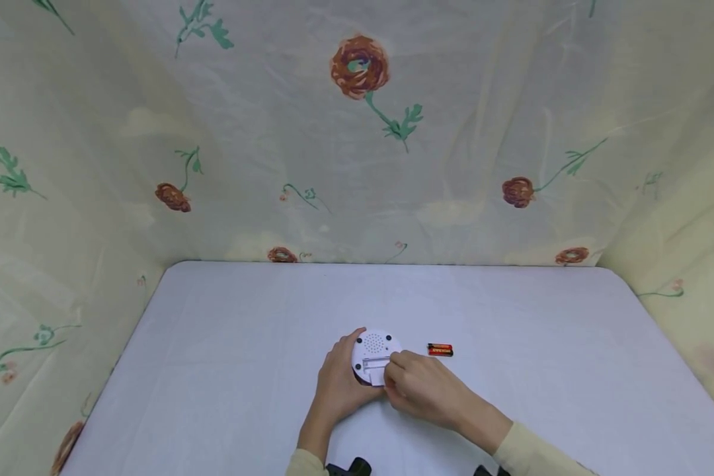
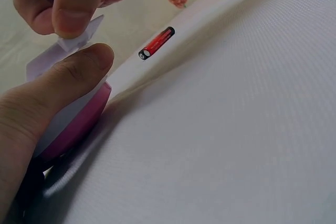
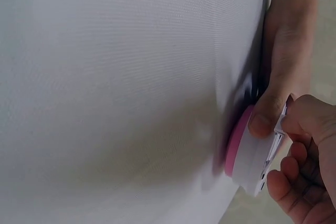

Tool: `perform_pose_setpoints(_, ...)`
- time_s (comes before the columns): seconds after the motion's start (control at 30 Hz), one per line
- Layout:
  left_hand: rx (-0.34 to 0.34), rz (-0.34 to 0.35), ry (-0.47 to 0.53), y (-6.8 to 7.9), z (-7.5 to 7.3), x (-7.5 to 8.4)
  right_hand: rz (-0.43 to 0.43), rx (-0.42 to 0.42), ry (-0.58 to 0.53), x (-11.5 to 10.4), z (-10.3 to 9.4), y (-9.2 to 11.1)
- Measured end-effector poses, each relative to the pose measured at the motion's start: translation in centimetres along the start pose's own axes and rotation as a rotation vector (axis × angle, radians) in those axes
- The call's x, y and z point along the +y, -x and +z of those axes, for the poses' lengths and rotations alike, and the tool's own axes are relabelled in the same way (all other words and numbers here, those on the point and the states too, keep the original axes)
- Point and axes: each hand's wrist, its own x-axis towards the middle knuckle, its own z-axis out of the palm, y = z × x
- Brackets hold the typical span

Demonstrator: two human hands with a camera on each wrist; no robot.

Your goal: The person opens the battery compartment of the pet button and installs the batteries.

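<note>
Flower-printed cloth stands behind and beside the bench, which is covered in white. The left hand's grip is curled around the rim of a round white device near the bench's front edge; the right hand's grip pinches a small white cover at the device's near side. The device's back, with its speaker holes and battery slot, faces up; the disc has no long axis, but the slot runs roughly side to side. Both wrist views show a pink underside that the head view does not. Dark objects at the bottom are cut off. Two red-and-black batteries lie lengthwise, left to right, beyond the right hand, outside the right wrist view. The right fingers partly hide the cover.
</note>
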Motion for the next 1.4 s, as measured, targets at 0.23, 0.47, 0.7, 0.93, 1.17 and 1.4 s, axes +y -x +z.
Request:
perform_pose_setpoints(0.23,0.018,0.018,-0.007,0.0,-0.1,0.0,0.005,0.031,0.004,0.0,0.1,0.7)
perform_pose_setpoints(0.47,0.009,0.003,0.003,0.0,0.2,-0.1,0.013,0.074,0.003,-0.1,0.3,2.1)
perform_pose_setpoints(0.7,0.003,-0.014,0.023,-0.1,0.3,-0.4,0.029,0.088,-0.013,-0.3,0.5,2.7)
perform_pose_setpoints(0.93,0.005,-0.006,0.037,0.0,0.3,-0.4,0.058,0.078,-0.020,-0.7,0.6,3.6)
perform_pose_setpoints(1.17,0.011,0.002,0.031,0.0,0.2,-0.4,0.045,0.124,-0.016,-0.8,1.3,4.5)
perform_pose_setpoints(1.4,0.002,-0.010,0.041,0.1,0.2,-0.2,0.039,0.043,-0.041,-1.3,1.8,5.2)
